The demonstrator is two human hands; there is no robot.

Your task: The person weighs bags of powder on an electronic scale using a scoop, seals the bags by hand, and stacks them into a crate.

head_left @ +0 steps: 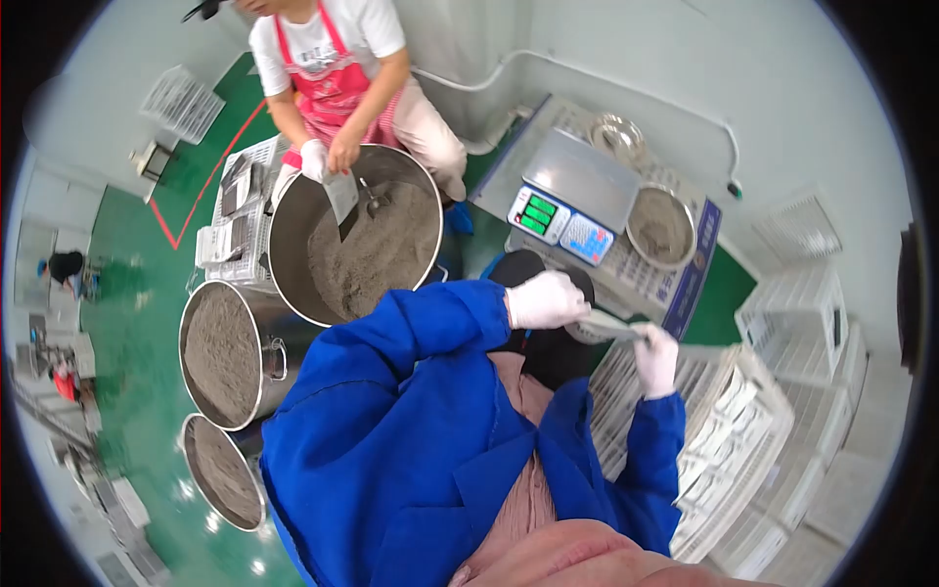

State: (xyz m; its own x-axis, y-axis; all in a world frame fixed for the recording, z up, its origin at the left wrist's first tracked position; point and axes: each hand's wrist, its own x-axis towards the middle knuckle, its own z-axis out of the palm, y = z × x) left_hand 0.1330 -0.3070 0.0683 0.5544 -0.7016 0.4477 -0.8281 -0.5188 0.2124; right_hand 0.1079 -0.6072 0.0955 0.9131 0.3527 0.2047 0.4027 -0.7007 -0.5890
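Observation:
In the head view, a flat white packet (610, 326) stretches between my two gloved hands, seen nearly edge-on. My left hand (550, 301), at the end of a blue sleeve, has its fingers closed on the packet's left end. At the other end, my right hand (657, 360) pinches the packet between thumb and fingers. Both hands are in front of my lap, below a digital scale (585, 181) with a green display. Close to my right forearm is a white crate (782, 430) holding several white packets (719, 440).
A metal bowl of grey powder (661, 227) stands beside the scale. Across from me, a co-worker (342, 78) holds a pouch (341, 196) over a large drum (437, 235) of powder with a scoop (375, 203). Two more powder-filled drums (256, 382) (260, 494) stand left.

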